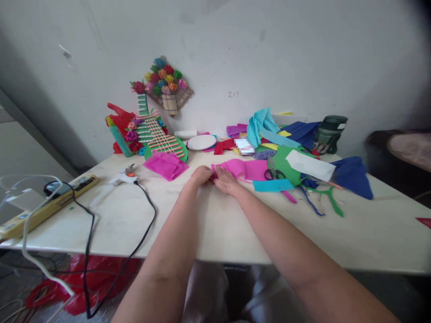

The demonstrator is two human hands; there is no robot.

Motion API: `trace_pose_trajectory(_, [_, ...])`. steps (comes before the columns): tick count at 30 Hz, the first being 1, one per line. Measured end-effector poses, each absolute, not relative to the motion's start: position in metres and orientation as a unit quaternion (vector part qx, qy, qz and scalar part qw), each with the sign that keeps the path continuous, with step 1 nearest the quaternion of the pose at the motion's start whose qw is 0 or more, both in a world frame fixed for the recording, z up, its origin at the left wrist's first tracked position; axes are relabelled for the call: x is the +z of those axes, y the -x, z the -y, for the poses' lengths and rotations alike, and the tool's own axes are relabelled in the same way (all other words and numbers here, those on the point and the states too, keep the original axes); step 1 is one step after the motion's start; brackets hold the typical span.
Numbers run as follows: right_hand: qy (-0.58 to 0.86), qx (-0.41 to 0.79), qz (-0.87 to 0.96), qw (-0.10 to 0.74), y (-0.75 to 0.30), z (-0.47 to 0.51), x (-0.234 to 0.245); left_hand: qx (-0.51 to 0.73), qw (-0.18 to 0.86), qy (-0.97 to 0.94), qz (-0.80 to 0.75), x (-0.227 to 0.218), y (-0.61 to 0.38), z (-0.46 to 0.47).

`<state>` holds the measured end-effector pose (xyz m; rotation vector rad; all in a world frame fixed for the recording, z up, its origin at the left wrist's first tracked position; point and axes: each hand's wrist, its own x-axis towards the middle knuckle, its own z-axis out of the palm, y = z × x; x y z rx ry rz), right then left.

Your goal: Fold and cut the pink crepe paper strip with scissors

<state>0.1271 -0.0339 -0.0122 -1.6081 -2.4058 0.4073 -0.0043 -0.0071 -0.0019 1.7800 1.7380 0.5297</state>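
Observation:
A strip of bright pink crepe paper [256, 170] lies on the table in front of me, its left end bunched between my hands. My left hand [201, 175] has its fingers curled round that left end; the fingertips are partly hidden. Right beside it, my right hand [225, 180] presses its fingers together over the paper, with the thumb side toward the left hand. Black-handled scissors [274, 174] rest on the strip's right end. A folded pink crepe paper piece [165, 165] lies to the left of my hands.
At left are a glue gun [124, 177] with a black cord and a yellow power strip [50, 204]. A paper-flower guitar [161, 139] stands behind. Coloured paper scraps [286, 157] and a dark green bottle [330, 133] are at right. The table's front edge [232, 261] is near me.

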Motion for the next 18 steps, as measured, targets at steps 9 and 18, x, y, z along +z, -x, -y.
trace_pose_trajectory(9, [0.53,0.162,0.828,0.081,-0.131,0.031,-0.001,0.204,0.264,-0.69,-0.642,-0.002,0.005,0.012])
trace_pose_trajectory(18, [0.531,0.099,0.837,0.086,-0.128,0.029,-0.017,0.186,0.251,-0.672,-0.672,-0.003,0.001,0.009])
